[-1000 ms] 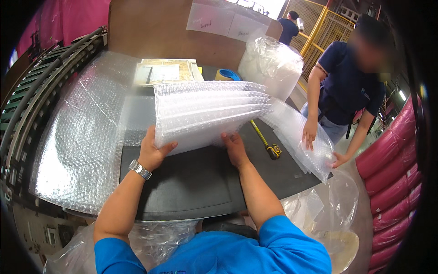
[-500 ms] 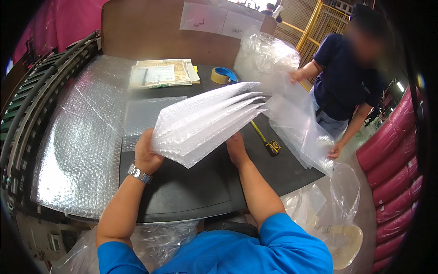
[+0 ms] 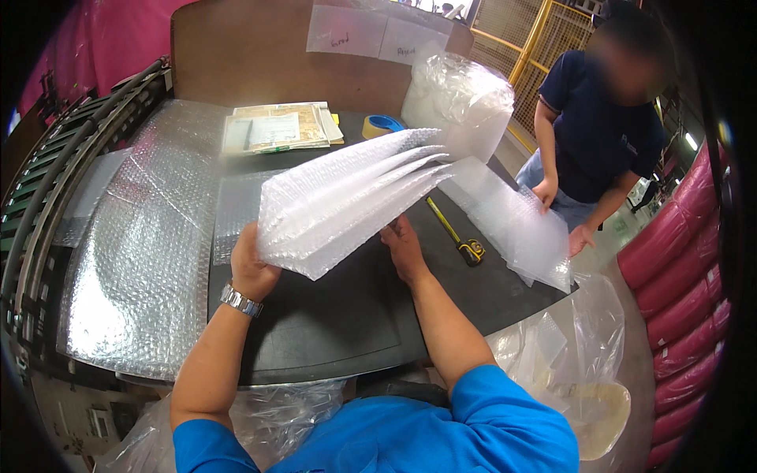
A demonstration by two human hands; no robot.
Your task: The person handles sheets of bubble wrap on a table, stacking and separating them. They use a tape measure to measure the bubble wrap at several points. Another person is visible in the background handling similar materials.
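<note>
The bubble-wrap stack [image 3: 339,209] is translucent plastic, finely dimpled; the wide sheet [image 3: 142,260] is glossy, bumpy plastic. The worktop [image 3: 331,327] looks matt and smooth, the watch [image 3: 240,300] polished metal, the shirt [image 3: 378,437] matt cloth, the documents [image 3: 276,128] paper.

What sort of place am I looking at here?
Probably a packing area in a factory or warehouse: bubble-wrap sheets are held over a dark worktable, what looks like a roller conveyor runs along the left, and yellow mesh fencing stands in the background.
</note>
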